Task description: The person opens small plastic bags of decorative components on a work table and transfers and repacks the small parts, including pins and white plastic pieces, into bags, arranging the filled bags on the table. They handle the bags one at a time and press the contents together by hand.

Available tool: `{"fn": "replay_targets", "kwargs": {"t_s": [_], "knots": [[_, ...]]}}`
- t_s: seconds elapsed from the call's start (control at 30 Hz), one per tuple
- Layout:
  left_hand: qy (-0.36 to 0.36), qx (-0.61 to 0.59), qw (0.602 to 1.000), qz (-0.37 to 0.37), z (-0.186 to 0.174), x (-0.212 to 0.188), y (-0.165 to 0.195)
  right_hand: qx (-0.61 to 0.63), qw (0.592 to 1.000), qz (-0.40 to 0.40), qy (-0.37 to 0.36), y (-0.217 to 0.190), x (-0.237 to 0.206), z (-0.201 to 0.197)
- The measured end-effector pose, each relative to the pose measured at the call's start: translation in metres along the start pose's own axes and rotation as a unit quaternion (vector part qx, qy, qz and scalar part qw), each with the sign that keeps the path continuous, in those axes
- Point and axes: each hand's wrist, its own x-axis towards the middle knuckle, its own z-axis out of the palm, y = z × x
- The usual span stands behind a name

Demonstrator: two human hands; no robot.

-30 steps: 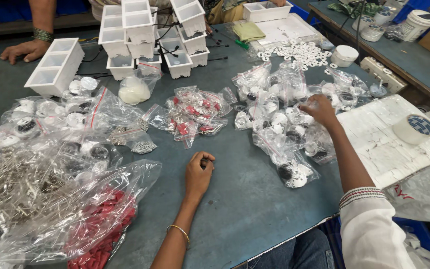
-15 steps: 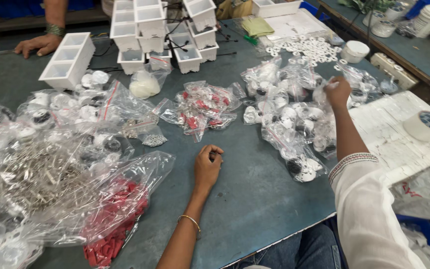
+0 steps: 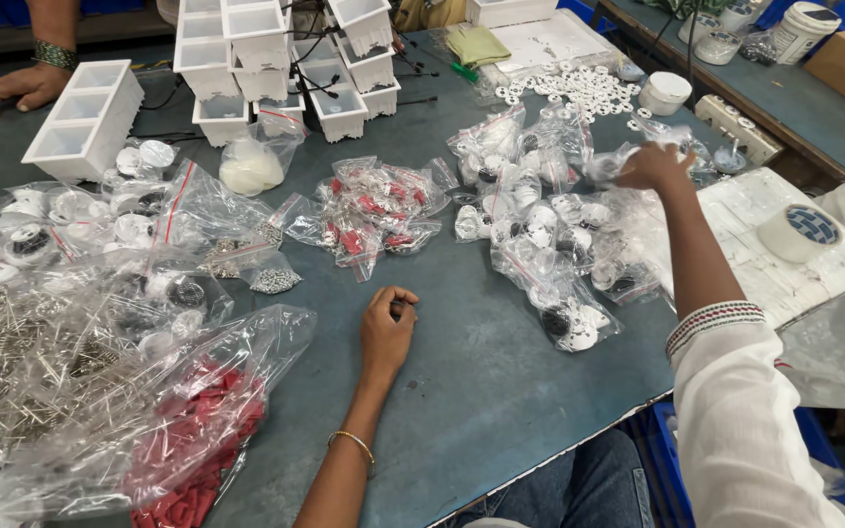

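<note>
My left hand (image 3: pixel 388 328) rests on the dark green table (image 3: pixel 481 391) with its fingers curled in; whether something small sits between them is unclear. A gold bangle is on that wrist. My right hand (image 3: pixel 652 166), in a white sleeve, reaches far right and grips a small clear plastic bag (image 3: pixel 606 168) just above a heap of clear bags of white and black round parts (image 3: pixel 550 244). A bag of red and white parts (image 3: pixel 374 210) lies between the two hands, further back.
Bags of metal pins (image 3: pixel 22 362) and red pieces (image 3: pixel 198 430) cover the left. White compartment trays (image 3: pixel 85 117) and stacked white bins (image 3: pixel 256 49) stand at the back. Another person's hand (image 3: pixel 17 86) rests far left. A tape roll (image 3: pixel 799 230) lies on white sheets at right.
My right hand has moved away from the bag heap toward the back right and lifted a small clear bag. My left hand has stayed on the table.
</note>
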Motion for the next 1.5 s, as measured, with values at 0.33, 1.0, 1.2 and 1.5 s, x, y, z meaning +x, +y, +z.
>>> {"fn": "replay_targets", "kwargs": {"t_s": [0.33, 1.0, 1.2, 1.5], "knots": [[-0.007, -0.005, 1.000, -0.001, -0.002, 0.001, 0.005, -0.062, 0.992, -0.091, 0.068, -0.078, 0.009, 0.028], [0.000, 0.022, 1.000, 0.002, 0.002, 0.004, -0.002, 0.044, 0.999, -0.016, -0.006, -0.083, 0.023, 0.047], [-0.005, 0.019, 1.000, -0.005, 0.001, 0.003, -0.001, -0.041, 0.976, -0.085, 0.195, -0.087, 0.017, 0.054], [-0.014, 0.010, 1.000, -0.013, -0.002, 0.002, 0.002, 0.512, 0.846, -0.084, 0.120, -0.059, 0.022, 0.007]]}}
